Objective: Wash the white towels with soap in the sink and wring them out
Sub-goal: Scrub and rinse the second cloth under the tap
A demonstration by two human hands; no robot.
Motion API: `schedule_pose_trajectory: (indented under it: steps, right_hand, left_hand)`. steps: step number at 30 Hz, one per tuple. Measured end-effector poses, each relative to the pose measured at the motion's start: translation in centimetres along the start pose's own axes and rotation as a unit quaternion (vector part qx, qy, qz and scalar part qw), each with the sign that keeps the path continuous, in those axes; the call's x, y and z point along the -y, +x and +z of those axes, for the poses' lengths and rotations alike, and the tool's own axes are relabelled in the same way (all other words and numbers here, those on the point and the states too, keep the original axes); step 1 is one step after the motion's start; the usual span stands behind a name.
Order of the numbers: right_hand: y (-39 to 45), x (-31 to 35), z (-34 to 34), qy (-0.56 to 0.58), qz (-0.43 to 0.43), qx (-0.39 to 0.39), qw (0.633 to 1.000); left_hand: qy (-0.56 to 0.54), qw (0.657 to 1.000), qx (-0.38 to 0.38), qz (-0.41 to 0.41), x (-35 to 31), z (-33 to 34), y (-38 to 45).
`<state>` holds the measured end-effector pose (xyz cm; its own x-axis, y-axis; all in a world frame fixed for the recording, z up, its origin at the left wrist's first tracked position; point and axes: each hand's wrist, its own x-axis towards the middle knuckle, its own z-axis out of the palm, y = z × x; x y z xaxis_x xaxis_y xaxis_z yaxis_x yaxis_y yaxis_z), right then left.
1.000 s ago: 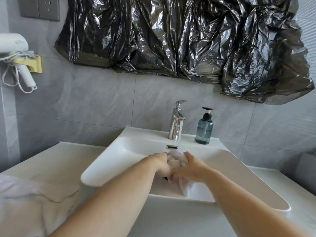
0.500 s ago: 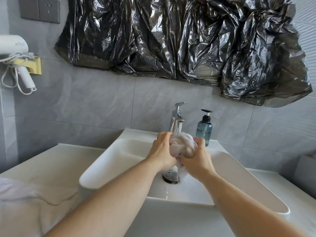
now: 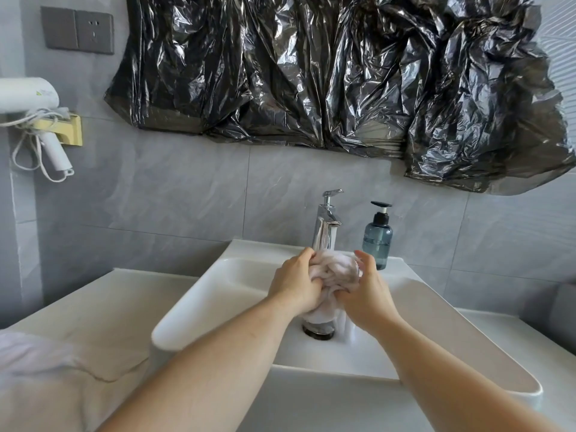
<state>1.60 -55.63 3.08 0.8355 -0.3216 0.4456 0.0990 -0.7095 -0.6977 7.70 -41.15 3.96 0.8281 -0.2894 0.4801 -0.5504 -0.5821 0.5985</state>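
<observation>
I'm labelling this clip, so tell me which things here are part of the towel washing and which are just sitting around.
Part of the job:
white towel, bunched between left hand and right hand
sink
faucet
soap bottle
second white cloth on the counter, likely another towel

Just there:
hair dryer
wall socket
black plastic sheet

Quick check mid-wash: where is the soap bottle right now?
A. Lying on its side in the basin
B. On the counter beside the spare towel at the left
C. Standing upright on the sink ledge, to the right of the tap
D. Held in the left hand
C: the soap bottle stands upright on the back ledge of the sink, right of the tap, while both hands grip the white towel over the basin.
</observation>
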Motion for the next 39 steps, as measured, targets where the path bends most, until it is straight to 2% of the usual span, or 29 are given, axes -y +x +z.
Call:
schedule_pose_trajectory:
  steps: [3,6,8,10,13,15,17,21,23,26,28,29,33,39]
  right_hand:
    - [-0.3,0.0,-0.1,-0.039,0.050,0.035,0.997]
    - [-0.3,0.2,0.1,0.000,0.088,0.070,0.994]
    - [0.1,-0.1,0.6,0.007,0.066,0.089,0.994]
    - [0.2,0.1,0.6,-0.011,0.061,0.095,0.994]
    - [0.0,0.2,0.1,-0.036,0.069,0.060,0.995]
    - [-0.1,0.2,-0.1,-0.039,0.059,0.016,0.997]
    - [0.1,0.4,-0.2,-0.028,0.051,-0.016,0.998]
    - [0.1,0.6,-0.1,-0.015,0.044,-0.037,0.998]
    - [0.2,0.3,0.3,-0.031,0.069,-0.009,0.997]
    - [0.1,0.0,0.7,-0.089,0.117,0.125,0.981]
    - [-0.2,0.0,0.6,-0.141,0.138,0.196,0.961]
    - [-0.2,-0.1,0.5,-0.159,0.143,0.205,0.955]
    - [0.1,-0.6,-0.1,-0.174,0.143,0.149,0.963]
    - [0.2,-0.4,-0.1,-0.094,0.042,0.002,0.995]
  left_hand:
    - [-0.020,0.998,-0.050,0.012,-0.5,-0.1,0.0]
    - [-0.082,0.994,-0.072,-0.010,-0.5,0.0,0.1]
    - [-0.105,0.993,-0.039,-0.027,-0.4,-0.1,0.1]
    - [-0.094,0.995,0.026,-0.029,-0.2,-0.2,0.2]
    - [-0.098,0.988,0.113,-0.035,-0.4,0.2,-0.3]
    - [-0.114,0.983,0.138,-0.042,-0.8,0.5,-0.7]
    - [-0.103,0.986,0.126,-0.036,-1.0,0.6,-0.6]
    - [0.025,0.997,0.050,-0.054,-0.4,0.3,-0.2]
    - [0.090,0.991,0.057,-0.076,0.2,0.4,-0.2]
    - [0.187,0.976,0.080,-0.074,0.8,0.6,0.0]
    - [0.202,0.974,0.081,-0.070,1.0,0.8,0.3]
    - [0.193,0.975,0.082,-0.076,1.1,1.1,0.4]
    - [0.173,0.979,0.066,-0.082,1.2,1.6,0.7]
    - [0.092,0.990,0.083,-0.066,1.1,0.7,0.7]
